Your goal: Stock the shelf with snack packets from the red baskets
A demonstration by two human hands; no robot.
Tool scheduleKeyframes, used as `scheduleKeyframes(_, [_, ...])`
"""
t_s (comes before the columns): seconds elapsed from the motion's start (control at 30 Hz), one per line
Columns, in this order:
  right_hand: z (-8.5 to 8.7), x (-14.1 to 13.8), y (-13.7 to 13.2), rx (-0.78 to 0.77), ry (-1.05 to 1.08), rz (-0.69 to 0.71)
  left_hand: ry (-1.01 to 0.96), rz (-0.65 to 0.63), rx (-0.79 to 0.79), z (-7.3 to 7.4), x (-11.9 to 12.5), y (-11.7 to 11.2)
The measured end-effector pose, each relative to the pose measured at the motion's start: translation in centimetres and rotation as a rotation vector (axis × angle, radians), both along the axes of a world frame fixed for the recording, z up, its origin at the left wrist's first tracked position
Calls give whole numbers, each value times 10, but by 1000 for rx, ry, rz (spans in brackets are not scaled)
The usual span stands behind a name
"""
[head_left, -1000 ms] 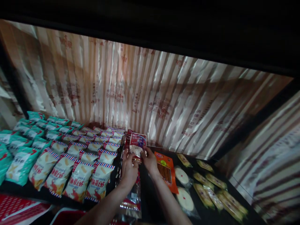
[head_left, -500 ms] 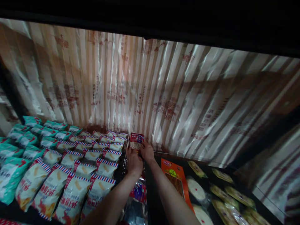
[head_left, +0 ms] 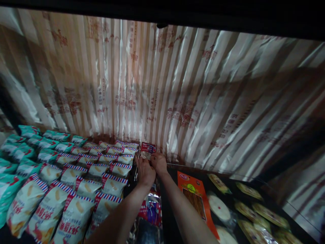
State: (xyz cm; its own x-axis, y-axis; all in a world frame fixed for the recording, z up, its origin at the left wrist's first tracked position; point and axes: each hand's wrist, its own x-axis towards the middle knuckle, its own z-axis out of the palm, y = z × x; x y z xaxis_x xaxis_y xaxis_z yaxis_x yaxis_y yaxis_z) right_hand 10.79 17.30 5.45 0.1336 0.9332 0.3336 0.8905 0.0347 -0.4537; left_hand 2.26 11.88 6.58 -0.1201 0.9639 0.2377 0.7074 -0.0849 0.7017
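Left hand (head_left: 146, 172) and right hand (head_left: 159, 163) meet at a flat, dark-red plastic packet (head_left: 147, 148) near the black shelf's (head_left: 172, 174) rear edge, apparently positioning it, pinch or press unclear, any next move calling for level fingers.

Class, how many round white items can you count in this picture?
2. One round white item lies right of the orange packet; the other is nearer the camera, cut off by the bottom edge. More may be hidden.
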Motion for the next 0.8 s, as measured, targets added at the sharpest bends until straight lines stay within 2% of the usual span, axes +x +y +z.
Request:
scheduleKeyframes(0.23, [2, 1, 2, 25, 8, 4, 107, -14, -11, 3, -1, 7])
scheduleKeyframes(0.4, [4, 1, -3, 61, 26, 34, 141, -2, 29, 7, -3, 1])
scheduleKeyframes(0.63, [15, 4, -23, 126, 48, 57, 106, -8, 14, 27, -6, -21])
scheduleKeyframes(0.8, [18, 2, -59, 194, 178, 88, 41, -67, 80, 33, -6, -51])
